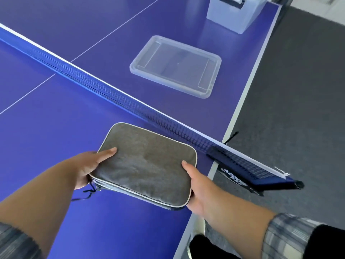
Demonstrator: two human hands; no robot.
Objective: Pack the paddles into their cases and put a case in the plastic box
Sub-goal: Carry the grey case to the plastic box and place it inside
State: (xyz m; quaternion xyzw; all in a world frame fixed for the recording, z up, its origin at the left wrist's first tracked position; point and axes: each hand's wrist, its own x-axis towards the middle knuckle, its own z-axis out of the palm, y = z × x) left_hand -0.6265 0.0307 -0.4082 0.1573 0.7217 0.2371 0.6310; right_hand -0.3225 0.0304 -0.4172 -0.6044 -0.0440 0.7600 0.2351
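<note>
A grey fabric paddle case (145, 163) with a pale piped edge is held flat, just above the near half of the blue table. My left hand (89, 165) grips its left edge, thumb on top. My right hand (196, 186) grips its right corner, thumb on top as well. The case looks closed, with a dark zipper cord hanging at its near left corner. No paddle shows. A clear shallow plastic tray (175, 66), perhaps a lid, lies beyond the net. At the far edge stands a pale plastic box (235, 17).
The blue net (115, 94) crosses the table (56, 128) diagonally between the case and the tray, ending in a clamp post (248, 176) at the right edge. Dark grey carpet (298, 90) lies right of the table. My shoe (197, 243) is below the table edge.
</note>
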